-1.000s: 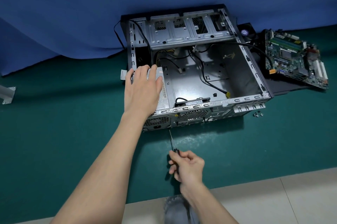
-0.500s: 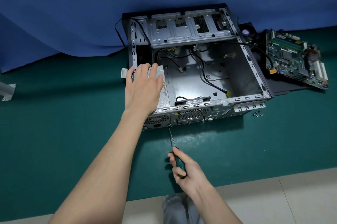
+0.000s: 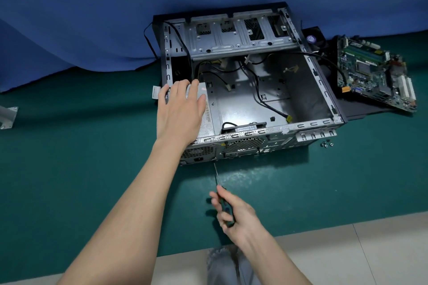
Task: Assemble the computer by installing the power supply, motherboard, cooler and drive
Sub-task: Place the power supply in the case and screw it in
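At the near-left corner of the case [image 3: 312, 125], left hand [image 3: 180, 108] lies flat, fingers straight, pressing the power supply [image 3: 208, 120] into its bay. Right hand [image 3: 236, 215] grips a screwdriver [image 3: 217, 175], tip at the back panel's lower edge. Risk: supply shifts under the hand, holes misalign, tip slips off the screw. Motherboard [image 3: 375, 71] sits outside, right of the case, not yet fitted

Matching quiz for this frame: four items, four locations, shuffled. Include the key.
1 power supply
2 motherboard
3 screwdriver
4 loose screws

A on the mat by the near-right corner of the case
B gripped by the right hand
C inside the case, under the left hand
D outside the case, to its right

Pairs: 1-C, 2-D, 3-B, 4-A
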Motion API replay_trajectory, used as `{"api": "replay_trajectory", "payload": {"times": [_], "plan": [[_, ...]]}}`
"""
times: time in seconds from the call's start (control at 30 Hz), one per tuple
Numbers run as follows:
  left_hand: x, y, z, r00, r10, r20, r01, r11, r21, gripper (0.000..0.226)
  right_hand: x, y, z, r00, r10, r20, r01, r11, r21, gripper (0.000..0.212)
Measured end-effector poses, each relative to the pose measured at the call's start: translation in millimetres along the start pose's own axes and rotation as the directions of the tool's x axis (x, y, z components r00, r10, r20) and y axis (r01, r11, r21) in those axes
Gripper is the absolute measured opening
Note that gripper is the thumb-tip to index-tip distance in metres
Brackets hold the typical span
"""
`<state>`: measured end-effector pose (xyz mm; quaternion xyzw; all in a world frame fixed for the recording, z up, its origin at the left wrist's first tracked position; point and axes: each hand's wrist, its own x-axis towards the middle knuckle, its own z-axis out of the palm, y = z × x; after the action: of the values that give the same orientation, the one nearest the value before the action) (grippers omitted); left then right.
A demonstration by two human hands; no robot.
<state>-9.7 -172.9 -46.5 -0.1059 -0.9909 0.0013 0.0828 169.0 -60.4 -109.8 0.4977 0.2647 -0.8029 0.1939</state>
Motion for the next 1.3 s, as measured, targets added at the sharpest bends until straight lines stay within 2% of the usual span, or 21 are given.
{"api": "replay_trajectory", "payload": {"times": [0.1,0.2,0.23,0.27,0.3,0.37,0.4,0.47,0.53,0.67,0.7,0.77,0.8,0.83,0.9,1.0,1.07,1.13,1.2,1.27,1.3], "plan": [[0.3,-0.9,-0.7,1.000,0.003,0.006,-0.003,1.000,-0.003,0.047,0.4,2.6,2.1,0.961,-0.269,-0.069,0.235,0.920,-0.314,0.031],[1.0,-0.3,-1.0,1.000,-0.001,0.009,0.001,1.000,-0.004,0.048,8.6,8.9,-0.5,0.800,-0.599,0.028,0.404,0.504,-0.763,0.028],[0.5,0.2,-1.0,1.000,-0.003,0.011,0.003,1.000,-0.004,0.048,12.5,9.9,-2.2,0.770,-0.637,0.045,0.413,0.442,-0.796,0.023],[0.2,0.4,-0.9,1.000,-0.004,0.009,0.004,1.000,-0.001,0.048,15.0,8.2,-3.6,0.777,-0.629,0.026,0.417,0.484,-0.769,0.024],[-0.5,0.7,-0.6,1.000,-0.005,0.006,0.005,1.000,0.003,0.048,15.2,5.2,-3.7,0.833,-0.552,-0.027,0.404,0.641,-0.653,0.026],[-0.2,0.7,-0.3,1.000,-0.004,-0.002,0.004,1.000,0.014,0.049,10.8,-0.8,-0.8,0.975,-0.217,-0.049,0.202,0.956,-0.215,0.018],[-0.3,0.6,-0.2,1.000,-0.004,-0.004,0.004,1.000,0.016,0.048,7.2,-2.2,-1.0,0.997,-0.081,-0.019,0.080,0.996,-0.044,0.021],[-0.4,0.7,-0.5,1.000,-0.005,-0.003,0.005,1.000,0.014,0.048,4.0,-1.4,-2.8,0.999,-0.037,0.018,0.038,0.999,-0.030,0.026],[-0.6,0.7,-1.2,1.000,-0.006,0.007,0.006,1.000,0.005,0.048,3.9,0.2,-3.2,0.979,-0.199,-0.040,0.181,0.944,-0.275,0.021],[0.5,-0.1,-1.2,1.000,-0.008,0.011,0.008,1.000,0.001,0.048,14.5,10.6,-3.7,0.756,-0.655,-0.003,0.403,0.469,-0.786,0.017],[0.6,0.2,-1.3,1.000,-0.011,0.012,0.011,1.000,0.002,0.049,14.8,12.2,-2.3,0.750,-0.661,-0.005,0.408,0.468,-0.784,0.017],[0.5,0.8,-0.1,1.000,-0.013,0.007,0.013,1.000,0.004,0.049,15.3,9.9,-0.2,0.880,-0.465,-0.093,0.359,0.781,-0.512,0.022],[0.6,0.7,0.6,1.000,-0.012,0.003,0.012,1.000,0.002,0.049,13.1,7.3,0.8,0.960,-0.261,-0.099,0.228,0.939,-0.258,0.020],[0.4,0.6,0.7,1.000,-0.011,0.000,0.011,1.000,-0.001,0.049,9.1,4.9,1.3,0.996,-0.073,-0.058,0.070,0.996,-0.057,0.019],[-0.4,0.8,0.3,1.000,-0.008,-0.001,0.008,1.000,-0.001,0.048,3.0,4.4,0.5,1.000,0.018,0.003,-0.018,1.000,0.023,0.025],[0.3,-0.4,-0.8,1.000,-0.002,0.007,0.002,1.000,-0.006,0.047,3.0,3.5,3.8,0.973,-0.224,-0.055,0.203,0.944,-0.259,0.035],[0.3,-0.3,-1.3,1.000,-0.004,0.006,0.004,1.000,-0.008,0.047,8.0,7.1,2.0,0.876,-0.479,-0.053,0.383,0.759,-0.526,0.041],[-0.1,0.5,-1.7,1.000,-0.005,0.008,0.005,1.000,-0.005,0.047,11.5,12.2,1.4,0.778,-0.628,-0.020,0.427,0.553,-0.716,0.026],[-0.2,0.5,-1.8,1.000,-0.005,0.011,0.005,1.000,0.002,0.047,15.6,13.2,0.6,0.823,-0.564,-0.067,0.410,0.672,-0.617,0.025],[-0.2,0.6,-0.9,1.000,-0.006,0.004,0.006,1.000,0.009,0.048,13.9,7.0,1.1,0.960,-0.267,-0.085,0.243,0.945,-0.218,0.024],[-0.1,0.5,-0.9,1.000,-0.005,0.003,0.005,1.000,0.008,0.048,10.5,3.4,0.3,0.992,-0.121,-0.044,0.118,0.992,-0.052,0.022]]}}
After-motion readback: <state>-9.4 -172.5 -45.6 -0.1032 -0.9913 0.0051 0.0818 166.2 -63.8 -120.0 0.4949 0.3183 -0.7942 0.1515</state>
